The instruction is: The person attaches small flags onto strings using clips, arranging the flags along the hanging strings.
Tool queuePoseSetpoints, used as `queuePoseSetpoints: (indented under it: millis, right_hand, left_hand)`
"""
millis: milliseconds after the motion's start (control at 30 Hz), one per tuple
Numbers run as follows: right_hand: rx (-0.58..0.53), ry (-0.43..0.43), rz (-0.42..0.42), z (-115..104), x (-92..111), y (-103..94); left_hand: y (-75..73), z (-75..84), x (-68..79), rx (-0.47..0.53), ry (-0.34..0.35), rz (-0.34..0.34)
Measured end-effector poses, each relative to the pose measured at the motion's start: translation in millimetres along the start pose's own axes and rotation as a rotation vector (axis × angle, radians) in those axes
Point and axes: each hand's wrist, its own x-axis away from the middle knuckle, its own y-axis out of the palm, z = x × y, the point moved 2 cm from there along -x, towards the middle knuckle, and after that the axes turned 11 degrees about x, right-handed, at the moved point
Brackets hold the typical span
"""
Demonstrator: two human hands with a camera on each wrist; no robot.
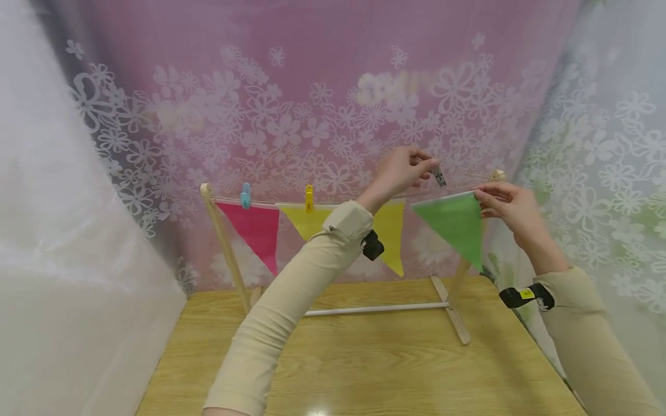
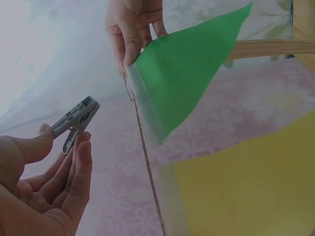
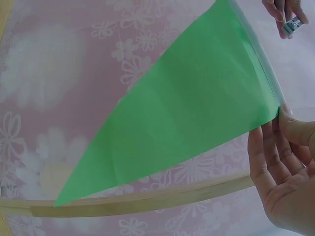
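Note:
Between thumb and fingers, my left hand (image 1: 399, 173) pinches a grey clothespin (image 1: 439, 175) just above the string. In the left wrist view the grey clothespin (image 2: 76, 124) points its jaws up and away from the palm. My right hand (image 1: 512, 214) pinches the upper right corner of a green triangular pennant (image 1: 454, 222), whose white top edge lies along the twine (image 2: 145, 152). The right wrist view shows the green pennant (image 3: 177, 118) hanging point down from the thumb and fingers. Left of it hangs a yellow pennant (image 1: 391, 237), partly behind my left forearm.
A wooden stand with a left post (image 1: 226, 248) and a right foot (image 1: 451, 315) carries the twine, joined by a white rod (image 1: 374, 309). A pink pennant (image 1: 257, 228) hangs near a blue clothespin (image 1: 245, 196); a yellow clothespin (image 1: 309, 198) grips the yellow pennant. Wooden table (image 1: 395, 370) below.

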Motion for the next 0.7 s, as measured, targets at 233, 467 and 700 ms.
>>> queuePoseSetpoints:
  millis: [233,467,700]
  right_hand:
    - [-0.077,0.031,0.034,3,-2,0.5]
    - [-0.099,0.038,0.035,2,-1,1.8]
    - [-0.207,0.037,0.033,5,-1,1.9]
  left_hand:
    - [0.3,-0.8,-12.4,0.0,0.0,0.032]
    - [3.5,-0.1,-20.0,-0.096,0.009,0.07]
    - [10.4,3.0,-24.2,-0.169,0.005,0.106]
